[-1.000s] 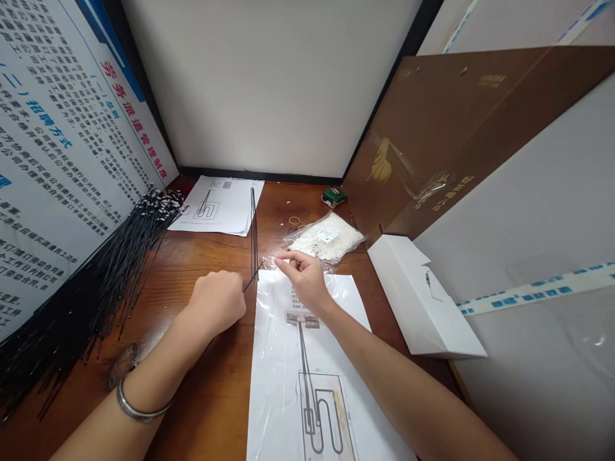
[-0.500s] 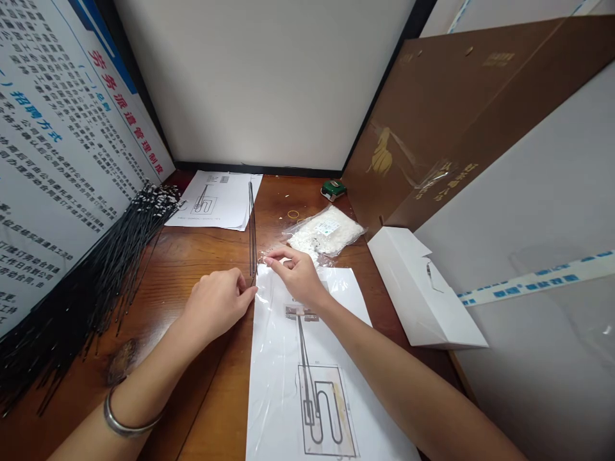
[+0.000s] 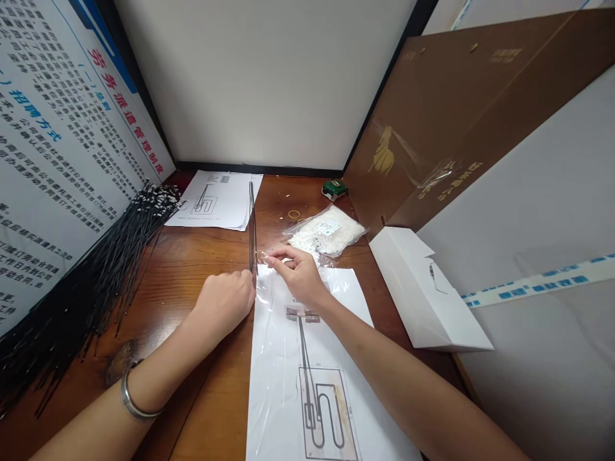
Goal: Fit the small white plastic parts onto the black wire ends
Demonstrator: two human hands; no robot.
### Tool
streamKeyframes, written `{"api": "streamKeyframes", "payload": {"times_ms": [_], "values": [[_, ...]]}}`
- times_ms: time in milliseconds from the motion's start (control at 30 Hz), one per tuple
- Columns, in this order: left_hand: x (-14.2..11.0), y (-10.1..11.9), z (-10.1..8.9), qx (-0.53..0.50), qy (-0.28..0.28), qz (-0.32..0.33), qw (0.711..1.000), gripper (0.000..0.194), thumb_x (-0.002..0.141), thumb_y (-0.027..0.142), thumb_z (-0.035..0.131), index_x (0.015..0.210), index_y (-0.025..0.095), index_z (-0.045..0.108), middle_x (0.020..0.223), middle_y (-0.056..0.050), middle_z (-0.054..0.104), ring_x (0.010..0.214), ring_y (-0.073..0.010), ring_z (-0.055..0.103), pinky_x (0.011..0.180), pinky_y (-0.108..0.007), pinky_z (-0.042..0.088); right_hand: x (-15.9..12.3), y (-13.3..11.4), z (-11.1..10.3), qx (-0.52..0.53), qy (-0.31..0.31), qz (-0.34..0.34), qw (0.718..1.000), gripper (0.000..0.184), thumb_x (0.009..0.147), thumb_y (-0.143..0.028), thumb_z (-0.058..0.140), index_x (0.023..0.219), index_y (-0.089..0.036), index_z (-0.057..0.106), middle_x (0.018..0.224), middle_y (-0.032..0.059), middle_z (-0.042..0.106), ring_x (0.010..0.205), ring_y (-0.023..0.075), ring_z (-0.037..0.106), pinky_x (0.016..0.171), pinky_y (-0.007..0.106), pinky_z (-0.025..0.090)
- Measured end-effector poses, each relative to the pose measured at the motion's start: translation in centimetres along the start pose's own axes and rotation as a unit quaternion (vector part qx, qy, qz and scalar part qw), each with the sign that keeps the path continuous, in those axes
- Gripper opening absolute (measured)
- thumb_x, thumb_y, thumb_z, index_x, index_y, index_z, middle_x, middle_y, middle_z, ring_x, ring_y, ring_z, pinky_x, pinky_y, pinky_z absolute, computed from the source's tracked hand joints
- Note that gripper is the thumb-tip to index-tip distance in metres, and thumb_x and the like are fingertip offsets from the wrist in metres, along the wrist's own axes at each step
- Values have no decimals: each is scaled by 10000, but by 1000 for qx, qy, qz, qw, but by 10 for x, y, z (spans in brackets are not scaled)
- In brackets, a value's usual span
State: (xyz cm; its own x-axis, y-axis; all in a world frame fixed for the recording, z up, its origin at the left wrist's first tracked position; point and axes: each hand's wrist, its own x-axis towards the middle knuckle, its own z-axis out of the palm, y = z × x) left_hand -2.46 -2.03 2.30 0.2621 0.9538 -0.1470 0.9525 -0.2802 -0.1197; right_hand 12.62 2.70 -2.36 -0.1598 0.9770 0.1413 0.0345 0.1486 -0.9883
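Observation:
My left hand [image 3: 225,298] is closed at the lower ends of a few thin black wires [image 3: 252,224], its thumb hidden from view. A wire runs down to its curled fingers. My right hand [image 3: 300,275] is just right of it, above the top edge of a printed drawing sheet in a clear sleeve [image 3: 273,358]. Its thumb and forefinger pinch together; what is between them is too small to make out. Beyond the right hand lies a clear bag of small white parts [image 3: 329,230], some of them loose near its opening.
A large bundle of black wires with white ends [image 3: 110,269] lies at the left. Printed papers [image 3: 211,202] are at the back, under the wires' upper ends. A green tape measure [image 3: 334,189], rubber bands [image 3: 293,215] and a white box [image 3: 427,294] are also on the table.
My left hand has rolled over, hiding its thumb, and moved slightly up and inward. A wire near its fingers has shifted. My right hand keeps its pinch almost in place.

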Motion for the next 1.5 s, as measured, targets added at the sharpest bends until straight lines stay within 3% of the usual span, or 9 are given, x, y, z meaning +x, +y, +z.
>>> {"api": "streamKeyframes", "payload": {"times_ms": [267, 367, 433, 600, 767, 900, 1133, 1333, 1500], "values": [[-9, 11, 0, -68, 65, 30, 995, 327, 924, 246, 299, 857, 156, 606, 826, -106, 685, 773, -248, 653, 547, -291, 351, 0, 3, -2, 0, -20, -31, 999, 177, 749, -352, 679, 779, -179, 701, 844, 53, 709, 479, 70, 472, 410, 227, 360], [-6, 10, -1, -195, 67, 7, 979, 299, 910, 286, 352, 808, 178, 612, 781, -75, 684, 715, -224, 633, 572, -292, 349, 0, 3, -3, 15, -19, -22, 999, 182, 736, -358, 696, 772, -181, 712, 828, 59, 720, 489, 82, 505, 421, 233, 389], [-1, 10, 1, -357, 70, -8, 932, 286, 896, 324, 400, 780, 188, 623, 744, -47, 679, 696, -199, 619, 610, -287, 374, 0, 2, -3, 40, -22, -21, 999, 185, 715, -362, 716, 768, -184, 716, 829, 61, 727, 568, 113, 587, 484, 250, 460], [20, 14, 10, -670, 87, -49, 735, 263, 811, 370, 537, 689, 155, 626, 720, -45, 661, 627, -145, 559, 568, -248, 384, 0, 0, -6, 103, -38, -20, 994, 164, 686, -336, 748, 774, -200, 723, 841, 56, 743, 762, 175, 682, 682, 320, 551], [27, 18, 16, -747, 74, -67, 657, 283, 735, 405, 646, 823, 136, 646, 628, -3, 616, 457, -76, 391, 449, -215, 272, 3, 2, -9, 109, 9, -44, 993, 129, 723, -316, 718, 764, -194, 704, 813, 46, 734, 751, 170, 675, 715, 323, 544], [28, 17, 17, -760, 78, -68, 641, 278, 740, 409, 645, 809, 140, 637, 599, 4, 613, 418, -61, 324, 428, -214, 240, 5, 4, -9, 99, 44, -23, 994, 170, 723, -341, 712, 791, -187, 686, 746, 33, 699, 690, 158, 645, 620, 291, 525], [32, 16, 18, -754, 91, -60, 647, 277, 760, 410, 622, 681, 145, 619, 585, 2, 594, 434, -62, 337, 423, -212, 237, 6, 2, -9, 86, 59, -2, 995, 197, 697, -369, 714, 771, -188, 696, 705, 38, 665, 583, 129, 564, 432, 236, 405], [32, 15, 22, -778, 74, -52, 622, 333, 746, 410, 635, 945, 143, 612, 566, 11, 613, 378, -50, 269, 406, -206, 200, 5, 2, -8, 66, 66, 2, 996, 175, 705, -364, 720, 759, -197, 718, 677, 28, 650, 599, 137, 577, 441, 236, 409], [32, 15, 22, -777, 83, -59, 622, 278, 750, 410, 631, 863, 159, 592, 603, 5, 629, 384, -50, 291, 404, -203, 215, 5, 0, -7, 42, 58, -9, 997, 142, 726, -334, 698, 739, -195, 719, 693, 25, 673, 662, 163, 622, 523, 261, 472]]}}
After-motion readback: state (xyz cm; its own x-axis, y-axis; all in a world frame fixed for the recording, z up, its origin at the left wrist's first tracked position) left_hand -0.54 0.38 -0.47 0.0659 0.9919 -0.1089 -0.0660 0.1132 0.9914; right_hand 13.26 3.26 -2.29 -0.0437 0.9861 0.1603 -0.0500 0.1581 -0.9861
